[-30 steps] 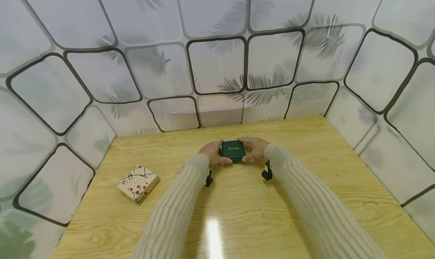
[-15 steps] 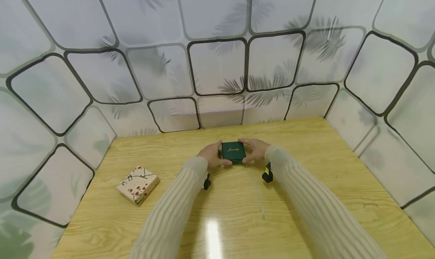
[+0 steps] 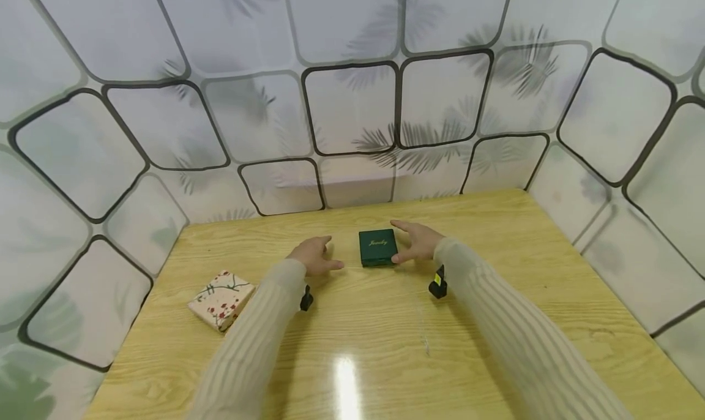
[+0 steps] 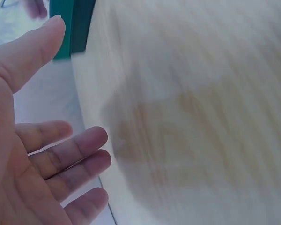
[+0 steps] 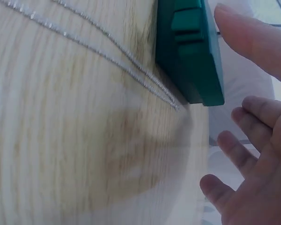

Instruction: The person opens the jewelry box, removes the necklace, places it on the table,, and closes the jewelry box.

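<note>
A dark green jewelry box (image 3: 378, 247), its lid down and marked in gold letters, sits on the wooden table. To its left, my left hand (image 3: 314, 256) is apart from it, thumb and fingers spread, holding nothing. At the box's right side my right hand (image 3: 420, 241) has its thumb tip by the near corner and its fingers extended. In the right wrist view the box's front clasp (image 5: 187, 23) shows, with that hand's fingers spread beside it. A thin silver chain necklace (image 5: 107, 54) lies on the table, its end close to the box.
A cream box with red flowers and green stems (image 3: 223, 300) lies on the table (image 3: 484, 224) at the left, partly behind the left sleeve. Patterned fabric walls (image 3: 352, 108) rise behind the table and at both sides.
My left hand has let go of the jewelry box and moved left. My right hand has loosened and shifted slightly right. The box stays in place.
</note>
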